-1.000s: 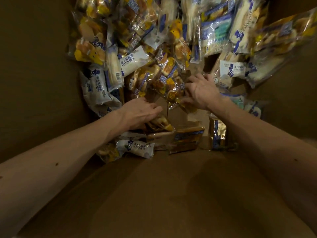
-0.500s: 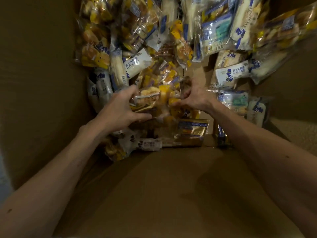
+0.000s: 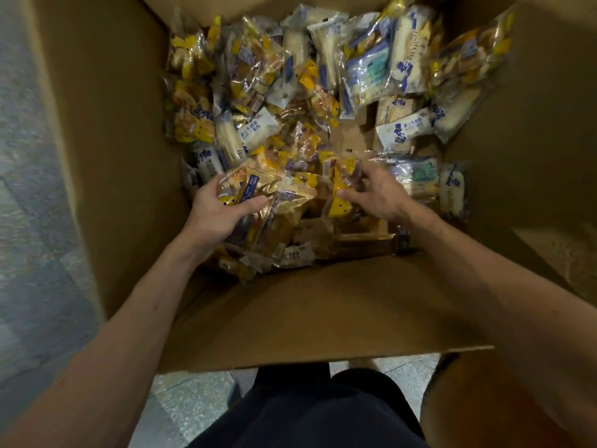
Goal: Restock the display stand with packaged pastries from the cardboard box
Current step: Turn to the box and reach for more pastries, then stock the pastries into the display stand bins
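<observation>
A large open cardboard box (image 3: 323, 312) holds several packaged pastries in yellow, gold and white-blue wrappers. My left hand (image 3: 216, 215) grips a bunch of gold and yellow pastry packs (image 3: 274, 192), thumb across the front. My right hand (image 3: 374, 195) pinches a yellow pastry pack (image 3: 339, 202) at the bunch's right side. Both hands are inside the box, above the pile. White pastry packs (image 3: 403, 127) lie at the back right. The display stand is out of view.
The box's tall walls (image 3: 106, 124) stand left and right, and its near flap (image 3: 323, 357) lies under my forearms. Grey speckled floor (image 3: 29, 221) shows at the left and below. My dark-clothed legs (image 3: 310, 412) stand at the near edge.
Both hands have closed on a bunch of yellow and gold packs and lifted it off the pile. The view has pulled back, showing the box's near flap and the floor.
</observation>
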